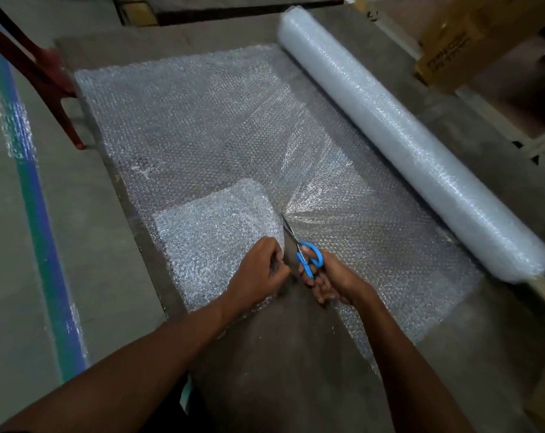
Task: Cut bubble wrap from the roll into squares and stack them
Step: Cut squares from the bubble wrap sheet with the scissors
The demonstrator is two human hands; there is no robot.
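Observation:
A long roll of bubble wrap [399, 132] lies on the right of a dark mat, with a wide sheet [196, 120] unrolled from it to the left. Blue-handled scissors [305, 254] are in my right hand [330, 281], blades pointing away into a cut in the sheet. My left hand [258, 273] pinches the cut edge just left of the blades. Under that hand lies a thicker, whiter square pile of bubble wrap [215, 235].
The dark mat [290, 354] covers a grey floor. A red chair [31, 67] stands at the far left beside a blue and green floor stripe [46, 245]. A cardboard box [471, 42] sits at the top right beyond the roll.

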